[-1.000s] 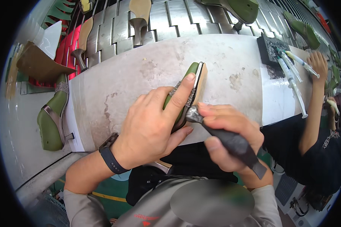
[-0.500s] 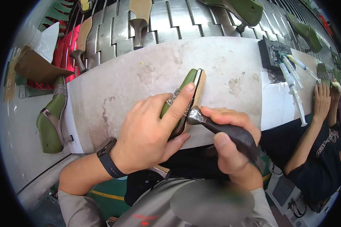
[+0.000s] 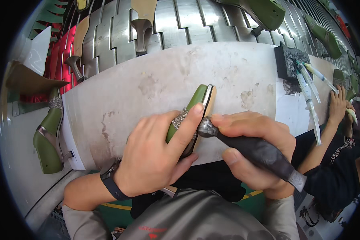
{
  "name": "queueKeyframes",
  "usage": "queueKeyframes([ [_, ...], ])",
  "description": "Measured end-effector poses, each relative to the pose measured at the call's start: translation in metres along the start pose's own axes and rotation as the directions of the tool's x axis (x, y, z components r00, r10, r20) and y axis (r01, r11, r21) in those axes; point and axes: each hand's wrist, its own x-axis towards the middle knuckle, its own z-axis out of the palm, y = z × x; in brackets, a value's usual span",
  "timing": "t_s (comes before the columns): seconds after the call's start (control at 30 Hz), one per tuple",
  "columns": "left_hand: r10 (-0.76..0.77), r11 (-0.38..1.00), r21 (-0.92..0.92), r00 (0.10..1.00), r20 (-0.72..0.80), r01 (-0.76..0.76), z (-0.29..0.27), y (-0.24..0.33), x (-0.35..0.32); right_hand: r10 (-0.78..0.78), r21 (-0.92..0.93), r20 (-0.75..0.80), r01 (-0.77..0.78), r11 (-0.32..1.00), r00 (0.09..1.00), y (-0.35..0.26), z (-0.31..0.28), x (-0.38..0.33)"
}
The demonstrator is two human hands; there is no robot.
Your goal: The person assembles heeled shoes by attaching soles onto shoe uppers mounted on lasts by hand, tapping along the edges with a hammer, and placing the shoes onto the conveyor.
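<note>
Over the front of the pale work surface, my left hand (image 3: 154, 150) is closed around a sandal (image 3: 211, 100) built on a green shoe last (image 3: 197, 98). Its glittery strap (image 3: 180, 118) shows beside my index finger, and my palm hides the heel end. My right hand (image 3: 256, 126) grips a hammer (image 3: 254, 152) with a dark, bulging handle and a rounded metal head (image 3: 207, 127). That head lies against or very close to the sole's edge, right by my left index fingertip; contact cannot be made out for certain.
Another sandal on a green last (image 3: 48, 150) stands at the left. Tan soles with heels (image 3: 143, 24) lie on the metal slat conveyor (image 3: 176, 26) at the back. Syringes (image 3: 308, 96) rest by a black block (image 3: 286, 60) at right, near a co-worker's arm (image 3: 322, 128).
The hammer's handle has swung outward, so its metal butt end now shows at lower right. My left hand keeps its hold on the sandal, which sits slightly lower in view.
</note>
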Motion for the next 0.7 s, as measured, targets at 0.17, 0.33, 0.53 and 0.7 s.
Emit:
queueKeyframes([
  [0.17,-0.013,1.000,-0.026,1.000,-0.018,0.013,0.000,-0.003,0.002,0.017,-0.178,0.085,-0.002,0.984,0.996,-0.010,-0.007,0.022],
  [0.33,0.018,1.000,-0.001,1.000,-0.026,-0.018,0.001,-0.003,-0.001,-0.123,-0.289,0.048,0.131,0.948,0.991,-0.009,0.003,0.020],
  [0.53,0.003,1.000,0.006,1.000,-0.014,-0.003,-0.001,0.000,-0.006,0.155,-0.075,-0.107,-0.164,0.984,0.982,-0.016,0.005,0.029],
  [0.7,0.012,1.000,-0.025,0.999,-0.053,-0.013,0.003,-0.002,-0.007,0.350,0.102,-0.150,-0.338,0.936,0.925,-0.002,-0.008,0.049],
])
